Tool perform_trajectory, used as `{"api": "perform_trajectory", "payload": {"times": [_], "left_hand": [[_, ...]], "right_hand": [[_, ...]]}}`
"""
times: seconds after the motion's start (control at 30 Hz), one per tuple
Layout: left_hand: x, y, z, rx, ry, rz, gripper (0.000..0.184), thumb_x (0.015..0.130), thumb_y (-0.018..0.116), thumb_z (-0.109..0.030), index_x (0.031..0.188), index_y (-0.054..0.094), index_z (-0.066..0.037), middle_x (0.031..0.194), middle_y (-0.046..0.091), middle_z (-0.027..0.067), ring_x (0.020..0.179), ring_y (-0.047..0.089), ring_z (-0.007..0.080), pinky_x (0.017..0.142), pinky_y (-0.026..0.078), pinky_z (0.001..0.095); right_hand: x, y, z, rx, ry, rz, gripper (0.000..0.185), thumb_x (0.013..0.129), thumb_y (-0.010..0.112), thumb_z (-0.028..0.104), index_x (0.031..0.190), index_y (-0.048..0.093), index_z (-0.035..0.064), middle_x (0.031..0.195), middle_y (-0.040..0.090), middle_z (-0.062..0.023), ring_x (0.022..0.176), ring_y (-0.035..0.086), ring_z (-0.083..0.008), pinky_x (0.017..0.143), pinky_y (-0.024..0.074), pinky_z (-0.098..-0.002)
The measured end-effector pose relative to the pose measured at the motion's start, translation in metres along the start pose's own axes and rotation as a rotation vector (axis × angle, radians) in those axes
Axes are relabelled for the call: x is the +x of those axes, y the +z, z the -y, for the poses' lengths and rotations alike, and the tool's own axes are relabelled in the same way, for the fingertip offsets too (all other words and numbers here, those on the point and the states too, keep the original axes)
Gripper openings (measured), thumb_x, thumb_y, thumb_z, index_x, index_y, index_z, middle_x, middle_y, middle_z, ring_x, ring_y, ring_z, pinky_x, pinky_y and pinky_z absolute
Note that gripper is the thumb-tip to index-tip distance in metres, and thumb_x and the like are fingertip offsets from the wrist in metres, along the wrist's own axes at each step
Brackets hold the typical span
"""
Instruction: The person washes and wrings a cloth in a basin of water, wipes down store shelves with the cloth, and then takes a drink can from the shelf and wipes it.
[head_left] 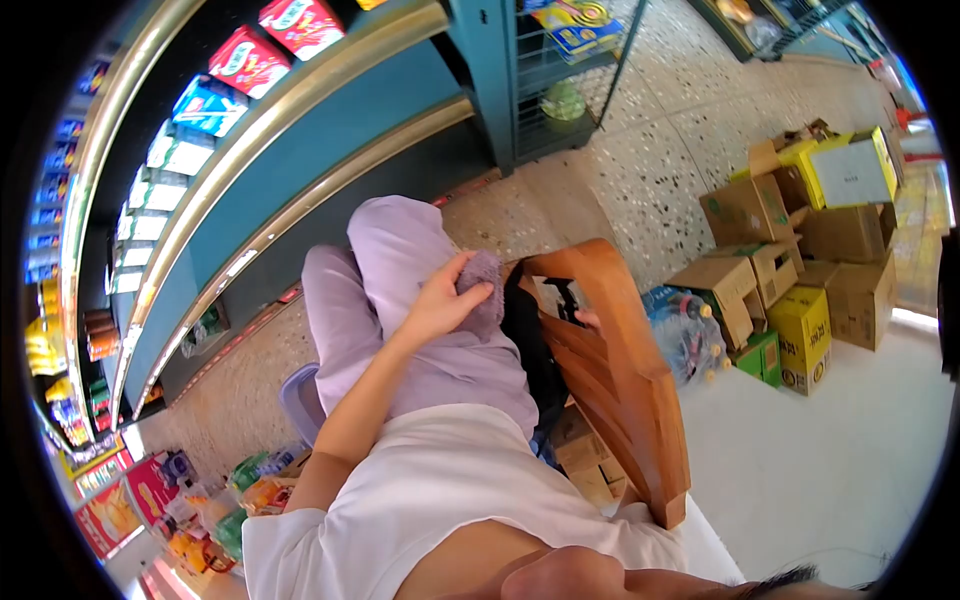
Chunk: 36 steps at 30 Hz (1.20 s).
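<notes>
White shirt (455, 490) up close, left hand (442, 301) pinching 1 purple cloth (486, 318) under its thumb; cloth's in hand, what's left doesn't show! Wooden frame (640, 370) beside the right hand (588, 318), grip impossible to tell.

The cloth (484, 290) is a muted greyish purple, a shade deeper than the plain pale-lilac trousers (400, 265) around it. Nearer, the T-shirt (470, 490) is plain white. Just right, the wooden chair (650, 400) is a warm orange-brown. The plastic tub (298, 398) on the left is lavender. Far left, the shelf unit (325, 112) has teal-blue panels and gold-toned edges, carrying red packets (249, 62) with white lettering and a blue packet (209, 106). The far floor (655, 150) is pale grey, speckled dark and light. At right, brown cardboard cartons (746, 211) flank a yellow carton (803, 335) printed in black and a green box (760, 360).
</notes>
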<state>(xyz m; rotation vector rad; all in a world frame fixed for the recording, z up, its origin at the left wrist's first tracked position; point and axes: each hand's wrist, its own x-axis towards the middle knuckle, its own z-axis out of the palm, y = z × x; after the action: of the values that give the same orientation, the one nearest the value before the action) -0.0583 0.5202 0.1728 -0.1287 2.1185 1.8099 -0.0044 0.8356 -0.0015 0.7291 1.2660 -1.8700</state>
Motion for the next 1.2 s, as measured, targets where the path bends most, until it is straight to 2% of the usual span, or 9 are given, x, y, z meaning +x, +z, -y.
{"api": "perform_trajectory", "payload": {"times": [0.17, 0.2, 0.33, 0.43, 0.87, 1.0, 1.03, 1.17, 1.2], "left_hand": [[-0.004, -0.002, 0.000, 0.052, -0.001, -0.043, 0.047, 0.086, 0.069, -0.015, 0.126, 0.052, 0.002, 0.109, 0.063, 0.0082, 0.102, 0.058, 0.0153, 0.091, 0.046, 0.0302], [-0.006, -0.002, 0.001, 0.083, 0.000, -0.069, 0.054, 0.085, 0.070, -0.016, 0.131, 0.050, 0.004, 0.113, 0.063, 0.0101, 0.105, 0.058, 0.0169, 0.093, 0.046, 0.0309], [-0.009, -0.002, -0.002, 0.072, 0.065, -0.114, 0.048, 0.083, 0.070, -0.020, 0.124, 0.055, 0.001, 0.109, 0.067, 0.0139, 0.101, 0.064, 0.0232, 0.089, 0.048, 0.0336], [-0.013, -0.002, -0.010, 0.075, 0.022, -0.136, 0.049, 0.083, 0.070, -0.020, 0.124, 0.055, 0.001, 0.109, 0.067, 0.0141, 0.101, 0.064, 0.0230, 0.089, 0.048, 0.0336], [-0.009, -0.007, 0.008, -0.023, 0.085, -0.084, 0.053, 0.083, 0.070, -0.020, 0.128, 0.053, 0.002, 0.115, 0.065, 0.0154, 0.107, 0.061, 0.0216, 0.093, 0.046, 0.0326], [-0.017, -0.011, 0.004, -0.020, 0.059, -0.079, 0.056, 0.082, 0.071, -0.021, 0.130, 0.052, 0.004, 0.121, 0.062, 0.0160, 0.113, 0.058, 0.0223, 0.098, 0.044, 0.0317], [-0.020, -0.013, 0.005, -0.031, 0.038, -0.070, 0.057, 0.082, 0.071, -0.021, 0.130, 0.052, 0.004, 0.122, 0.061, 0.0155, 0.114, 0.057, 0.0225, 0.099, 0.043, 0.0315], [-0.045, -0.038, 0.039, -0.288, 0.061, -0.027, 0.056, 0.086, 0.071, -0.030, 0.129, 0.054, 0.002, 0.122, 0.061, 0.0107, 0.114, 0.056, 0.0214, 0.101, 0.041, 0.0324], [-0.067, -0.052, 0.014, -0.309, 0.041, -0.053, 0.055, 0.087, 0.069, -0.034, 0.128, 0.055, 0.001, 0.120, 0.062, 0.0094, 0.113, 0.056, 0.0209, 0.101, 0.041, 0.0323]], "right_hand": [[0.004, -0.001, 0.009, -0.049, -0.004, 0.015, 0.046, 0.094, 0.060, 0.034, 0.124, 0.057, -0.0007, 0.095, 0.066, -0.0096, 0.082, 0.066, -0.0176, 0.070, 0.0530, -0.0307], [0.008, 0.000, 0.014, -0.064, -0.010, 0.024, 0.046, 0.095, 0.060, 0.034, 0.125, 0.057, -0.0006, 0.094, 0.066, -0.0095, 0.082, 0.066, -0.0175, 0.070, 0.0530, -0.0307], [0.008, -0.007, 0.015, -0.096, -0.008, 0.025, 0.045, 0.095, 0.059, 0.033, 0.126, 0.056, -0.0001, 0.093, 0.065, -0.0091, 0.081, 0.065, -0.0174, 0.069, 0.0531, -0.0307], [0.009, -0.009, 0.021, -0.125, -0.014, 0.031, 0.045, 0.095, 0.059, 0.032, 0.127, 0.055, 0.0003, 0.092, 0.065, -0.0089, 0.080, 0.065, -0.0174, 0.069, 0.0531, -0.0307], [-0.002, -0.019, 0.069, -0.306, -0.113, 0.038, 0.044, 0.096, 0.056, 0.029, 0.131, 0.051, 0.0020, 0.087, 0.064, -0.0078, 0.077, 0.064, -0.0170, 0.067, 0.0533, -0.0308], [-0.002, -0.024, 0.096, -0.497, -0.181, 0.023, 0.044, 0.097, 0.056, 0.028, 0.132, 0.050, 0.0025, 0.086, 0.063, -0.0074, 0.076, 0.064, -0.0170, 0.066, 0.0533, -0.0309], [-0.008, -0.010, 0.109, -0.562, -0.186, -0.017, 0.045, 0.097, 0.055, 0.029, 0.132, 0.050, 0.0023, 0.083, 0.063, -0.0066, 0.072, 0.064, -0.0160, 0.062, 0.0531, -0.0302], [-0.024, 0.009, 0.152, -0.992, -0.264, 0.088, 0.045, 0.096, 0.057, 0.029, 0.131, 0.051, 0.0015, 0.084, 0.063, -0.0061, 0.071, 0.063, -0.0142, 0.061, 0.0515, -0.0254], [-0.020, 0.010, 0.164, -1.035, -0.244, 0.093, 0.043, 0.095, 0.058, 0.027, 0.130, 0.052, 0.0013, 0.085, 0.063, -0.0063, 0.070, 0.063, -0.0139, 0.061, 0.0514, -0.0249]]}}
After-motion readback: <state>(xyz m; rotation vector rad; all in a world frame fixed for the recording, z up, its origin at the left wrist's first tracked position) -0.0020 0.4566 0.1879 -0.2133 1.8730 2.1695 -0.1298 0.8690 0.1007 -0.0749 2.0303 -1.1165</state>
